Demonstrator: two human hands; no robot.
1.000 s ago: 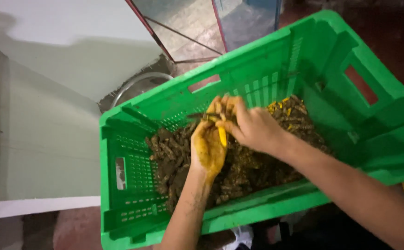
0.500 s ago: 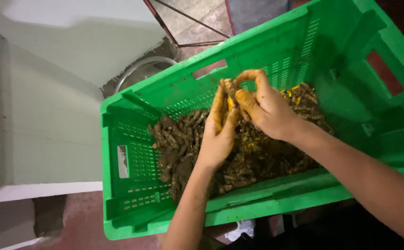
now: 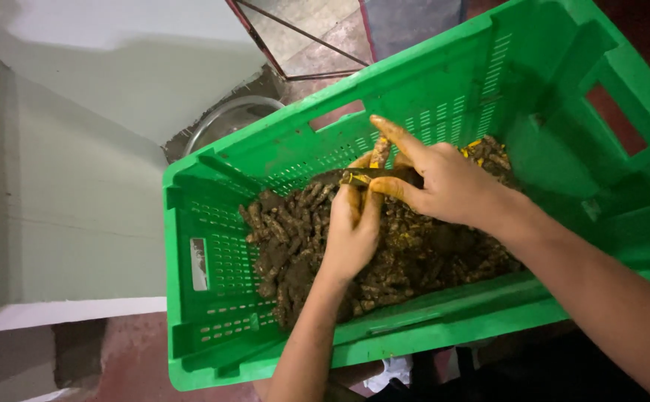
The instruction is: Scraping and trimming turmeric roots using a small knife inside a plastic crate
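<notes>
I am holding both hands over the middle of the green crate (image 3: 213, 223), above the heap of muddy brown roots (image 3: 295, 238) that is covering its floor from the left wall to the right end. My left hand (image 3: 351, 238) is reaching up from the near rim, its yellow-stained fingers (image 3: 362, 201) closing together around one small root piece (image 3: 379, 151) that is sticking up between the two hands. My right hand (image 3: 444, 182) is coming in from the right side, its thumb and fingers clamping a small knife (image 3: 366, 176) whose dark blade is lying flat across the piece, pointing toward the left wall; the forefinger is stretching out straight toward the far wall. A few cut yellow bits (image 3: 481, 145) are lying near the far right corner of the heap. The crate is sitting tilted, and beyond its far left corner the rim of a metal bowl (image 3: 220, 119) is showing on the floor beside a pale wall (image 3: 79, 186).
</notes>
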